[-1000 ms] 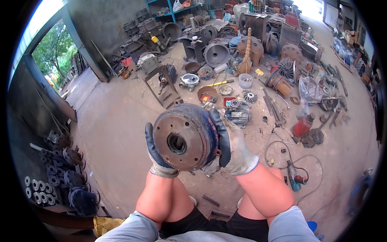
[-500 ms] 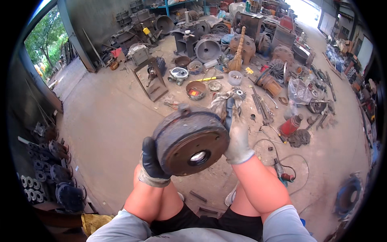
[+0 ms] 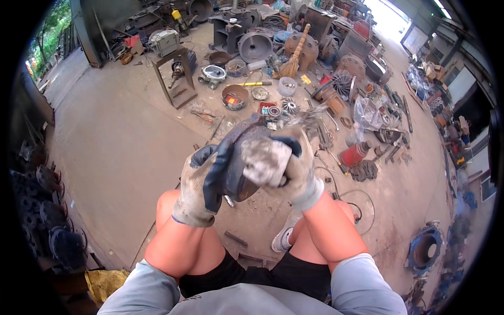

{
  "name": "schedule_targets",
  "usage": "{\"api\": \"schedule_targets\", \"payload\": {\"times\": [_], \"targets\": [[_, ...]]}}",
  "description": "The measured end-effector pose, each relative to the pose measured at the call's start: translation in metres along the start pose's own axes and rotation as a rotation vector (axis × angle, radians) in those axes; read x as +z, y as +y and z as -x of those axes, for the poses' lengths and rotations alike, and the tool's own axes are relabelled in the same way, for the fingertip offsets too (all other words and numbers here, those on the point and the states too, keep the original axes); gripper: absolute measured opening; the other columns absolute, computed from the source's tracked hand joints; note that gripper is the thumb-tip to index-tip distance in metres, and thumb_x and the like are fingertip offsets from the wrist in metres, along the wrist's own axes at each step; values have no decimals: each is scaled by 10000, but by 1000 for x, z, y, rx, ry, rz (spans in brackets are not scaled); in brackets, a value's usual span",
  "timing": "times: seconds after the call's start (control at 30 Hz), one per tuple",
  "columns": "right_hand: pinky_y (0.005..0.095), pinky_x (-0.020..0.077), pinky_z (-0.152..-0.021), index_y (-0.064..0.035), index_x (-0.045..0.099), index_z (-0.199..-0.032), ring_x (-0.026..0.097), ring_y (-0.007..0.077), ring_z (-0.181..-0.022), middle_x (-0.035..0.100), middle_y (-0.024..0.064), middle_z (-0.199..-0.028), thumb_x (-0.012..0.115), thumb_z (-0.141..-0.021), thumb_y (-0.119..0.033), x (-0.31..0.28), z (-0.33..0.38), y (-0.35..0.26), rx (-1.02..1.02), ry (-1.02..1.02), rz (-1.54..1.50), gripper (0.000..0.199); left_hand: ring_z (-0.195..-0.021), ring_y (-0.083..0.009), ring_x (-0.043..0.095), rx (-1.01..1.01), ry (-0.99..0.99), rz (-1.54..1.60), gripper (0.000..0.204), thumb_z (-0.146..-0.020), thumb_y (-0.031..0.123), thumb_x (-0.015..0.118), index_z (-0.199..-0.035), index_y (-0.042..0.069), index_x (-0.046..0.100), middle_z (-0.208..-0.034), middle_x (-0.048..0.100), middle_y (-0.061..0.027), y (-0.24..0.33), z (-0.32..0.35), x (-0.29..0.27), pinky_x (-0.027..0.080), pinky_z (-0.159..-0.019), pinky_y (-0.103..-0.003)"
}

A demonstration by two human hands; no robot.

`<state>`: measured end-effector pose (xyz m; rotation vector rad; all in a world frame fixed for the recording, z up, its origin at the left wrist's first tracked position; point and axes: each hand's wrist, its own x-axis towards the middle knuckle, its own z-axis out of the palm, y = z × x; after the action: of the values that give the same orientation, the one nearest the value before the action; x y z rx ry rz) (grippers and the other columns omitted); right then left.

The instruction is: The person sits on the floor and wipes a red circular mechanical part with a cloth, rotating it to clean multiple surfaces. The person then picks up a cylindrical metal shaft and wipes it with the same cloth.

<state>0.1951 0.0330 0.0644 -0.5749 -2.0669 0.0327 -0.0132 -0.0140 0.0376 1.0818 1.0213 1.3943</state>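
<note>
Drum (image 3: 239, 168) now turned edge-on at frame centre, face no longer showing; my left hand (image 3: 202, 184) clamps its rim; right hand (image 3: 278, 160) closed over the top.

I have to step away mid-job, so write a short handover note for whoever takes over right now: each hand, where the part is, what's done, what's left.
Left hand: gloved, gripping the left rim of the round rusty metal disc, held up in front of the chest.
Right hand: gloved, wrapped over the disc's right side and face.
The disc is tilted nearly edge-on, off the ground, above the knees; the motion blur hides its face.
Concrete floor ahead is strewn with motor parts, a broom and a red cylinder.
Done: disc lifted and held in both hands.
Left: cannot tell where it goes; it is not yet set down.
</note>
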Motion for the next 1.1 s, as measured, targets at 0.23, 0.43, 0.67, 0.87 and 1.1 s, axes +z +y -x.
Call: {"api": "schedule_targets", "payload": {"times": [0.23,0.43,0.67,0.87,1.1], "targets": [[439,539,-926,-71,742,-1143,663,365,-1034,691,144,-1140,796,-724,-103,37,40,48,201,134,-128,423,-899,-109,673,-201,39,344,371,-1085,301,596,-1244,-21,693,-1043,740,-62,-12,-13,-7,544,-786,-265],[417,536,-949,-24,694,-1209,687,362,-1064,696,171,-1173,750,-790,-17,47,52,52,399,120,-169,423,-1024,-154,683,-83,36,201,427,-1107,314,509,-1322,-21,666,-1181,733,-111,-21,-17,-18,541,-901,-290],[350,533,-946,17,647,-1220,702,256,-1052,717,124,-1132,679,-921,15,60,56,38,672,171,-368,301,-1173,-247,687,-248,14,495,493,-1096,346,529,-1421,-20,584,-1334,693,-142,-23,-25,-4,541,-1055,-394],[319,535,-946,60,609,-1283,709,188,-1084,745,138,-1196,657,-1019,-108,84,94,61,627,112,-319,317,-1173,-251,685,-303,61,614,527,-1079,396,565,-1400,-20,599,-1322,694,-136,-35,-34,-6,555,-1036,-394],[318,530,-973,35,625,-1305,700,198,-1112,746,114,-1201,669,-1017,-125,83,77,-2,1261,53,-716,332,-1123,-265,710,-188,202,595,408,-1094,338,532,-1303,10,659,-1246,731,-137,-33,-46,-20,575,-1013,-426]]}}
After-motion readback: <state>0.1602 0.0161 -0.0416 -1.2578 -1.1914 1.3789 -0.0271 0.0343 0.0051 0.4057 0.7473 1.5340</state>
